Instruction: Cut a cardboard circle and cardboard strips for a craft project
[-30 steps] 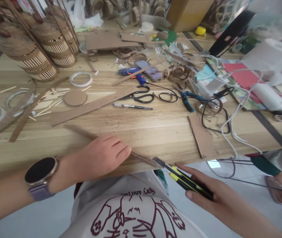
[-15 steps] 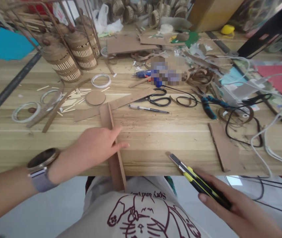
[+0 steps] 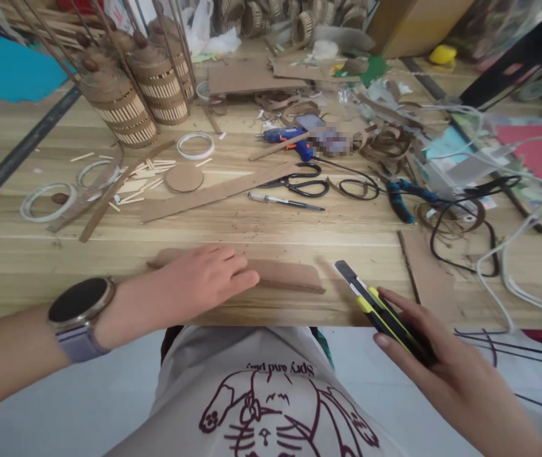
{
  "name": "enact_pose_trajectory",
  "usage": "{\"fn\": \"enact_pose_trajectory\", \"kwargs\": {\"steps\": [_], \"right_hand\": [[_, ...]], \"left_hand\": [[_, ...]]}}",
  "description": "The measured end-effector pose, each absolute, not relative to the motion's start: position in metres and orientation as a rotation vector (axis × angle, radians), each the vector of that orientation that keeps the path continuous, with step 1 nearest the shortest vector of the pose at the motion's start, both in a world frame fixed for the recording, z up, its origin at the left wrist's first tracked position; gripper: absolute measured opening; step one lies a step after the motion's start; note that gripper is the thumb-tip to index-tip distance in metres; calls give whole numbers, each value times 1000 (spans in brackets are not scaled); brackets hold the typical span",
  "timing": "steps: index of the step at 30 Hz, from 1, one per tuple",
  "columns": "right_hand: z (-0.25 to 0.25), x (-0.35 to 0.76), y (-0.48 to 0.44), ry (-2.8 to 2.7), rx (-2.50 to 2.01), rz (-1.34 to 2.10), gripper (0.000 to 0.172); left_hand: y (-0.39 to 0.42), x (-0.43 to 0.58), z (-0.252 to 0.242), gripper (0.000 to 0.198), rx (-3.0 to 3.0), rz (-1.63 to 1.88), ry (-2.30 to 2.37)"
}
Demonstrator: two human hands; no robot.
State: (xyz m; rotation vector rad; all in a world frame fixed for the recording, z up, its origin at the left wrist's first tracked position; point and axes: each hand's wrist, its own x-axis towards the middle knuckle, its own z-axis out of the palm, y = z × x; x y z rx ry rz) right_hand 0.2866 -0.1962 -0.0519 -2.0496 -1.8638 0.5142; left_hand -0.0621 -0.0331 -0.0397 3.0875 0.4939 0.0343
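A folded brown cardboard strip (image 3: 294, 275) lies along the front edge of the table, roughly sideways. My left hand (image 3: 209, 276) covers its middle from above, closed over it with the fingers bent; part of the grip is hidden beneath the palm. In my right hand (image 3: 442, 343) is a yellow and black utility knife (image 3: 389, 317), its blade out and pointing up and left. The blade tip is apart from the strip, a little beyond its right end. Behind the strip are a longer flat cardboard strip (image 3: 214, 192), a pen (image 3: 285, 202) and black scissors (image 3: 306, 183).
Pliers (image 3: 400, 200), a cardboard piece (image 3: 426, 273) and tangled cables lie right. A blue glue gun (image 3: 285, 135) sits farther back. At left are tape rolls (image 3: 195, 146), a cardboard disc (image 3: 184, 178), small sticks and bamboo-slat lanterns (image 3: 118, 111).
The folded cardboard strip has turned from pointing toward my body to lying along the table edge, with my left hand over it. The knife has risen slightly, its blade moving farther over the table.
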Motion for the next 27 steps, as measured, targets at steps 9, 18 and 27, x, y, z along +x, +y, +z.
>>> {"fn": "enact_pose_trajectory", "kwargs": {"steps": [9,18,27], "right_hand": [[-72,288,-213,-2062,-1988,362,53],[-70,283,-191,-2244,-1796,75,46],[-68,287,-172,-2285,-1747,112,46]], "left_hand": [[-38,-33,-46,39,3215,349,310],[-27,-21,-80,74,3018,131,189],[-26,-16,-87,63,3050,156,372]]}}
